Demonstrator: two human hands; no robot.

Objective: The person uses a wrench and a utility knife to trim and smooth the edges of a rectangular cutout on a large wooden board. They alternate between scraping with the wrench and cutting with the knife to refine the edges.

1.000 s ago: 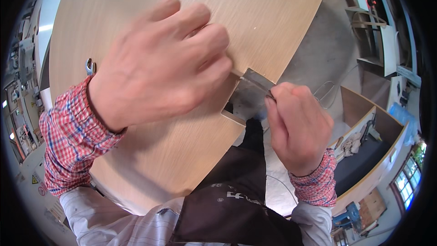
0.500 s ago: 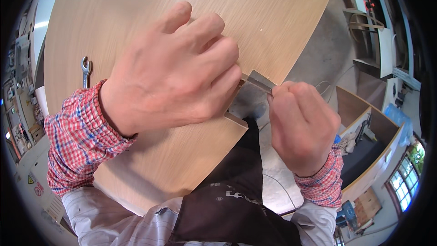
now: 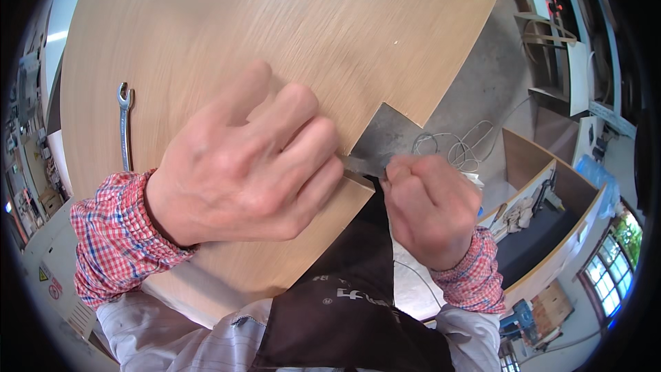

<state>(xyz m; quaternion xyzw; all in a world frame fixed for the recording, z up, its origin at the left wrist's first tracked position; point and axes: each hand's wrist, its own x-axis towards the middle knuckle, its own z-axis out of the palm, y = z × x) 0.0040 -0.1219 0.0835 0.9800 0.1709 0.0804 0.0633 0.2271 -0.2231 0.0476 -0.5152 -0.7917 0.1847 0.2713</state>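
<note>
Frame centre | I'm judging flat grey metal strip (image 3: 363, 166) stiff; hold ends | right hand (image 3: 434, 207) pinching it | left hand (image 3: 251, 169) curled, grip hidden

A chrome open-end wrench (image 3: 124, 127) lay at the left, its open end pointing away. To the right, loops of thin cable (image 3: 463, 154) rested on the grey floor (image 3: 482, 72), near an open wooden box (image 3: 577, 182) holding a crumpled pale cloth (image 3: 520, 215). Translucent blue plastic (image 3: 600, 180) sat beside the box. A paned window (image 3: 611, 262) stood farther right, and a yellow triangular warning sign (image 3: 43, 273) showed at lower left.
</note>
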